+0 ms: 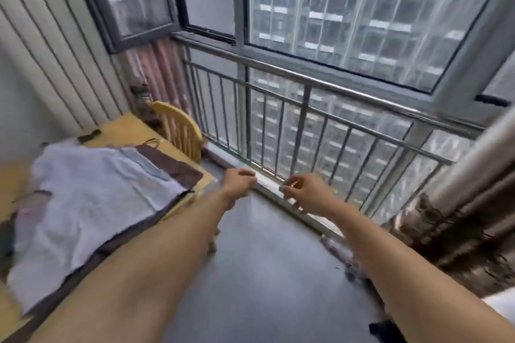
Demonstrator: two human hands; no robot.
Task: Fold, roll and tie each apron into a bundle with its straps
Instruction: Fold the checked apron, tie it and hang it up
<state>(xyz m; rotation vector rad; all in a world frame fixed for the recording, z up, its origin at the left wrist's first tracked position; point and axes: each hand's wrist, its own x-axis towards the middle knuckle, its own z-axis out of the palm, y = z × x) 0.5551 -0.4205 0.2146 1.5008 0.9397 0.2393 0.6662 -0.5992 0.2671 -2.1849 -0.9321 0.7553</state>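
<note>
We hold both hands, left hand (240,183) and right hand (312,192), loosely curled and empty above the floor (267,273), so next we must reach the apron (92,189) on the worktop (125,128).

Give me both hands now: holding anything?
Left hand: fingers loosely curled, holding nothing, off the apron.
Right hand: fingers loosely curled, nothing visible in its grip, out over the floor.

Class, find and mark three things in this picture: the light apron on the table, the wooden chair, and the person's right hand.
light apron (92,192), head view, middle of the spread cloth.
wooden chair (178,127), head view, slatted backrest.
right hand (309,193), head view, back of the hand.
</note>
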